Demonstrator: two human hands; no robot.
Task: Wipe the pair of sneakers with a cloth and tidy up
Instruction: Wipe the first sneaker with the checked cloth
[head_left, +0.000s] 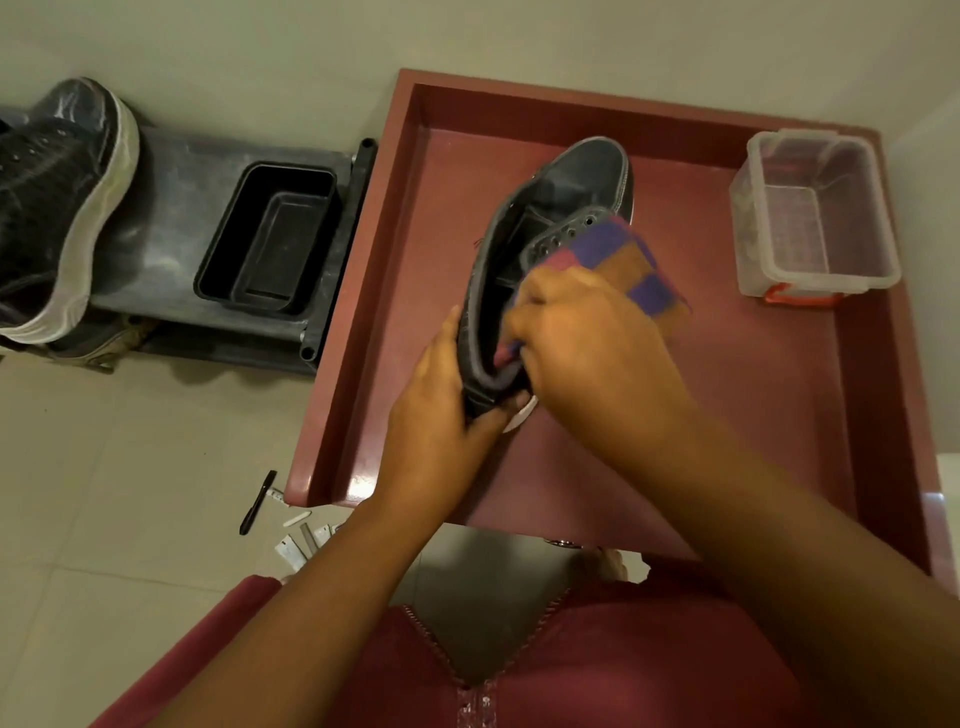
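A dark grey sneaker stands on the red tray-like table, toe pointing away from me. My left hand grips its heel from the left side. My right hand presses a purple, orange and pink checked cloth against the sneaker's right side near the eyelets. The second sneaker, black with a white sole, rests at the far left on a grey shoe rack.
A black plastic bin sits on the rack. A clear plastic container with a red handle stands at the table's far right corner. A black marker and small scraps lie on the tiled floor by the table's left front corner.
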